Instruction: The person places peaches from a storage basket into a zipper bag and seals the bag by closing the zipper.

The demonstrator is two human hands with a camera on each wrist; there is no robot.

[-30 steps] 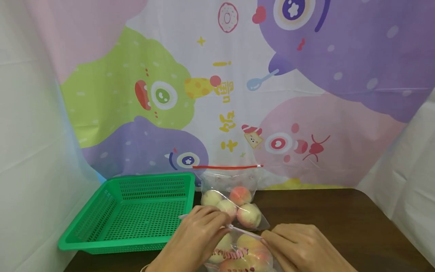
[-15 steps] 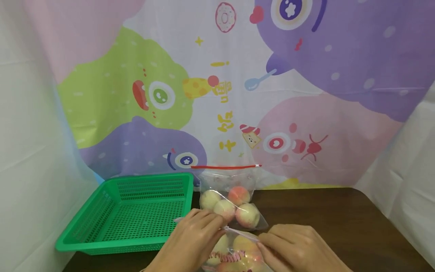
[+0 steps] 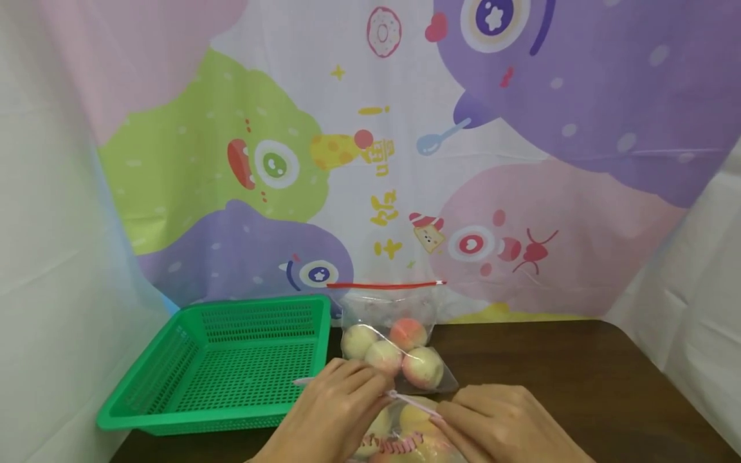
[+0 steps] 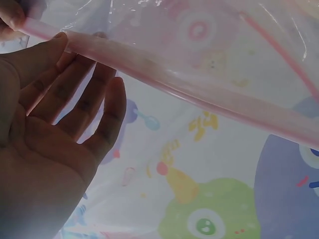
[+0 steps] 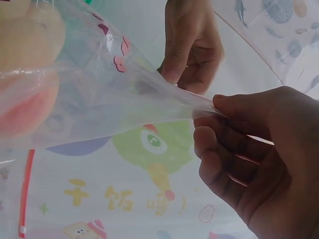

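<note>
In the head view a clear zip bag (image 3: 393,444) with pink lettering and several peaches lies nearest the person. My left hand (image 3: 338,405) pinches its pink zip strip (image 4: 199,102) between thumb and fingers, close to the slider; the strip's far end sticks out left of the hand. At the right end of the bag's mouth, my right hand (image 3: 500,418) pinches the edge between thumb and forefinger. The right wrist view shows the film drawn to a point at those fingertips (image 5: 219,102), other fingers loosely curled. Peaches (image 5: 30,74) bulge in the bag there.
Just behind stands a second clear bag (image 3: 388,305) with a red zip strip, holding several peaches (image 3: 422,368). A green slotted basket (image 3: 231,421) sits at the left. All rest on a dark brown table (image 3: 556,360) before a cartoon-printed cloth (image 3: 521,257).
Both hands stay on the pink zip strip, with only slight shifts. The slider shows a little further right of the left fingers than half a second ago. Basket and red-zip bag stay in place.
</note>
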